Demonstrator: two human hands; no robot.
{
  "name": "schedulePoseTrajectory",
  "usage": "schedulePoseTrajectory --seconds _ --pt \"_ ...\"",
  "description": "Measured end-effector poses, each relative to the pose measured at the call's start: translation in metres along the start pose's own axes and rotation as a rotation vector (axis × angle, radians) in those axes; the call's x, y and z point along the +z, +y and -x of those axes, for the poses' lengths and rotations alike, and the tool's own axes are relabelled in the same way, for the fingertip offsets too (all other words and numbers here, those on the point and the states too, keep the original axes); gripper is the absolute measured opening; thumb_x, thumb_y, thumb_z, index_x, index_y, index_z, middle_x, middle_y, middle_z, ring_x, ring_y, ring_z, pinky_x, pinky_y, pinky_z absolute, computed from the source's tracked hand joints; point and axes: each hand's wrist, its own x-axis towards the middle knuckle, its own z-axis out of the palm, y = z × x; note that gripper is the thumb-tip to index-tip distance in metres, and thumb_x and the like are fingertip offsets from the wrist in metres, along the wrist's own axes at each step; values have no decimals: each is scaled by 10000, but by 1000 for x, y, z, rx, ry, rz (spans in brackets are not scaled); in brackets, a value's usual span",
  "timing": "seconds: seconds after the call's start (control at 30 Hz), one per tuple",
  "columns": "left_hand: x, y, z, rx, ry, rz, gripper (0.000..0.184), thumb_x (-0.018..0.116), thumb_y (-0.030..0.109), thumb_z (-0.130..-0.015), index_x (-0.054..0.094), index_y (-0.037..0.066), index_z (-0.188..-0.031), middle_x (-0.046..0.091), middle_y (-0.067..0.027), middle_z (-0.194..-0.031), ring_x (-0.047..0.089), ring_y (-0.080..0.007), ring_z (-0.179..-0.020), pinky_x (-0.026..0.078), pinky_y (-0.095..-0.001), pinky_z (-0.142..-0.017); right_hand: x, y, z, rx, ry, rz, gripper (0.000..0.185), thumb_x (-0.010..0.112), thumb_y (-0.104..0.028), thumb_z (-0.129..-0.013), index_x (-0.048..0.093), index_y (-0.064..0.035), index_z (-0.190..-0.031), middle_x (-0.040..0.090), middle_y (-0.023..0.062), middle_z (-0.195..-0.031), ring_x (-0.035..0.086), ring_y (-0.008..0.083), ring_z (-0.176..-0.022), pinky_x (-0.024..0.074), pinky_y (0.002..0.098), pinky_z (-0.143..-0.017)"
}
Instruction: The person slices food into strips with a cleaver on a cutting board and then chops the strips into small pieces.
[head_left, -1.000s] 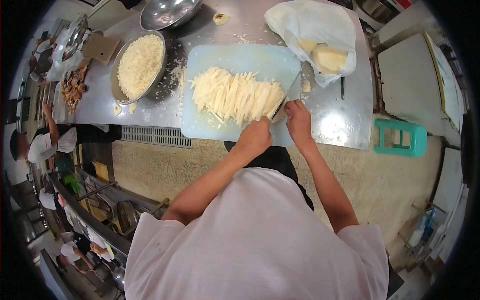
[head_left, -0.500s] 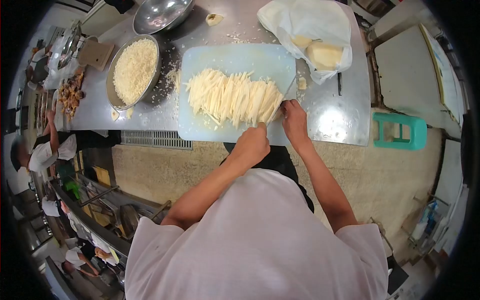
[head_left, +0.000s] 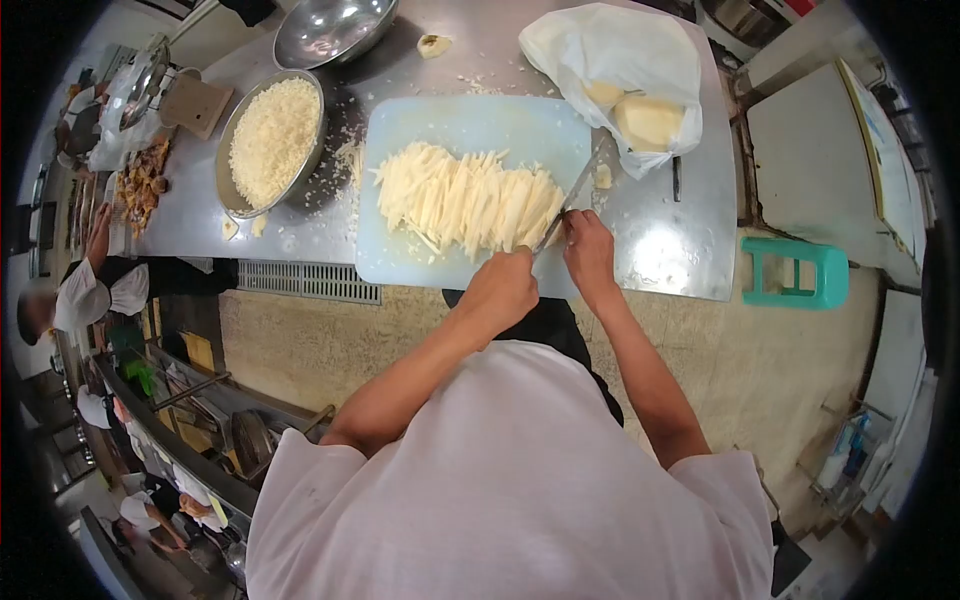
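My left hand [head_left: 503, 287] is closed around the handle of a knife [head_left: 582, 183], whose long blade slants up and right over the cutting board's right side. At the blade's lower part, the bent fingers of my right hand [head_left: 588, 247] are pinched against the metal. A row of pale, thin-cut vegetable strips [head_left: 470, 203] lies on the white cutting board [head_left: 480, 112], just left of the blade. A small pale offcut [head_left: 602, 176] sits beside the board's right edge.
Left of the board stands a metal bowl [head_left: 322, 130] heaped with pale chopped bits; another metal bowl [head_left: 335, 35] is behind it. A white plastic bag [head_left: 560, 40] holds a pale block [head_left: 648, 124]. A green stool [head_left: 830, 275] stands right of the metal table [head_left: 680, 260]. Other people work at left.
The knife blade has swung slightly right, away from the strips, and its tip reaches past the board's edge. My right fingers have shifted a little along it. The view has moved slightly.
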Motion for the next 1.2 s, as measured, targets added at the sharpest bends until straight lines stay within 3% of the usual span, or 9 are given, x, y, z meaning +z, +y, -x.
schedulePoseTrajectory --seconds 0.07,0.87,1.2 --pt "-3 8 6 -97 -77 -27 117 542 15 -791 530 -87 -848 591 -343 -732 609 -487 -748 484 -535 -681 -1 -1 0 3 -9 1 132 545 74 -753 585 4 -857 563 186 -794 579 406 -760 466 472 -649" --pt "-9 7 1 16 -57 -52 133 550 20 -773 532 -98 -832 595 -329 -721 610 -485 -734 486 -531 -697 2 8 4 -11 -7 35 193 552 92 -678 595 -4 -840 579 178 -776 581 395 -745 462 466 -659" --pt "-7 6 -1 -29 -62 -45 106 538 7 -766 533 -94 -799 596 -321 -705 613 -481 -711 487 -533 -670 3 7 6 -27 34 18 152 546 84 -681 586 0 -801 575 175 -758 570 395 -724 450 461 -641"
